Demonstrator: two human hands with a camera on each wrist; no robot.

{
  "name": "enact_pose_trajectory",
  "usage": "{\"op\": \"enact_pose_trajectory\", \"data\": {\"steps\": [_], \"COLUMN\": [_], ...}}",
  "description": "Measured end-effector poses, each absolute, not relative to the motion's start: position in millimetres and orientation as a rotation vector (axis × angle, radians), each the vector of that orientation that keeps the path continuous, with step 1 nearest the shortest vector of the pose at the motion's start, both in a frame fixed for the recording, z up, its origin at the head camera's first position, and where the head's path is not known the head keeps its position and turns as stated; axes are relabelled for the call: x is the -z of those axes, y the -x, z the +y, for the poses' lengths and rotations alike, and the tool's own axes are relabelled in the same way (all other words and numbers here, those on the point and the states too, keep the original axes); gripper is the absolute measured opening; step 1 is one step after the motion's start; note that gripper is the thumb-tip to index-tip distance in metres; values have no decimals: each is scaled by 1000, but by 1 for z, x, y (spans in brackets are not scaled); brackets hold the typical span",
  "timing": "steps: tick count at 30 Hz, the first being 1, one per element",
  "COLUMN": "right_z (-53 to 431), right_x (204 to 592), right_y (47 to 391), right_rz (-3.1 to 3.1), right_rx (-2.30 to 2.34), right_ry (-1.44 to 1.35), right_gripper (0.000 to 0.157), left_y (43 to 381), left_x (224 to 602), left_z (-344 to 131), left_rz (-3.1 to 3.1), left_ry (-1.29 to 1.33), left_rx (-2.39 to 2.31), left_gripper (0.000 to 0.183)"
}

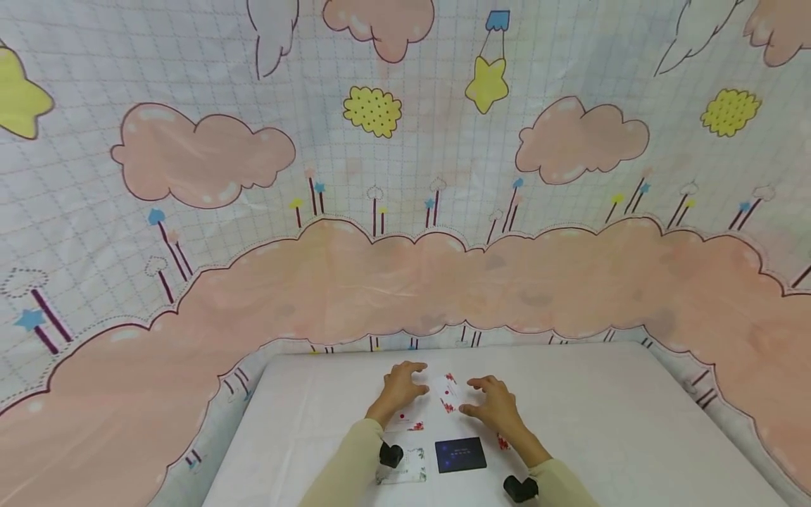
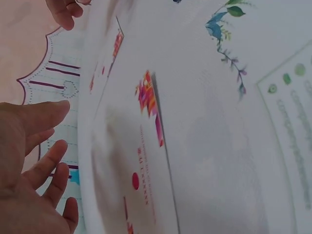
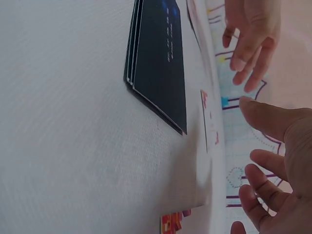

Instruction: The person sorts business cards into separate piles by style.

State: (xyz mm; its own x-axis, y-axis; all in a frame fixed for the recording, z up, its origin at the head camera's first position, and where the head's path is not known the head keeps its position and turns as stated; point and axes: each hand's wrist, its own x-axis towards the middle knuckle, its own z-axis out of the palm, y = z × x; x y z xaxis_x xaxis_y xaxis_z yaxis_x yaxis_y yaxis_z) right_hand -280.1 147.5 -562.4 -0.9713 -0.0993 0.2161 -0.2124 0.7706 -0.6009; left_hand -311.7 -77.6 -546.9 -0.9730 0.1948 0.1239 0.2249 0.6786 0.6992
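Between the two hands a white card with red patterned corners (image 1: 448, 392) lies on the table. My left hand (image 1: 399, 387) hovers at its left side, fingers spread and a little bent, holding nothing. On the other side my right hand (image 1: 495, 405) is also bare, thumb apart from the fingers and pointing toward the card. Below the left wrist lies a similar white card with a red dot (image 2: 135, 181). Another red-patterned card (image 3: 187, 222) is partly hidden under the right forearm. Nearer the front is a dark blue card (image 1: 460, 455), stacked in layers in the right wrist view.
A white card with green leaves (image 1: 418, 473) lies at the front left, partly covered by the left wrist's black camera (image 1: 391, 455). The right wrist has a similar black camera (image 1: 521, 489). A patterned cloth (image 1: 405, 282) hangs behind the white table (image 1: 633, 422).
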Motion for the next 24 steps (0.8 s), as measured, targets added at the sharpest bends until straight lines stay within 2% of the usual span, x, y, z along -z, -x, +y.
{"op": "enact_pose_trajectory", "data": {"steps": [12,24], "right_z": [138,134], "right_x": [569,574], "right_y": [292,304], "right_rz": [-2893,-2937], "right_rx": [-827,-775], "right_ry": [-194,-152], "right_gripper": [54,53], "left_y": [321,328], "left_x": [566,565], "left_z": [-68,-63], "left_rz": [-2831,-2933], "left_ry": [213,239], "left_rx": [1142,1045], "left_gripper": [40,40]}}
